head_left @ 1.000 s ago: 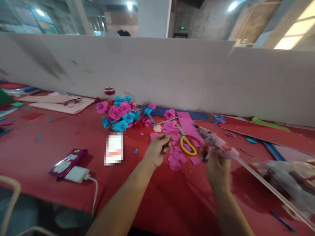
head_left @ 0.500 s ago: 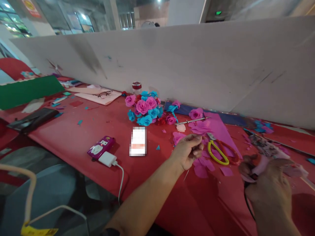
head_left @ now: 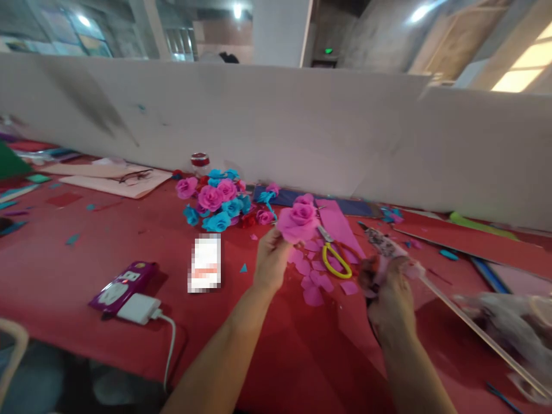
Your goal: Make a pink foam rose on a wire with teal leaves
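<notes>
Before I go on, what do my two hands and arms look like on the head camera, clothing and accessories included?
The left hand and right hand are both ungloved, with five-fingered human shapes. No sleeve, watch or bracelet shows on either side down to the picture's lower edge. Blur hides whether any ring is worn.

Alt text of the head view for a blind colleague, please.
The left hand holds up a pink flower while the right hand grips a wrapped tool trailing a rod. Scissors and loose pink petals lie between them on a red table; a pink, blue and red flower bunch sits left.
</notes>
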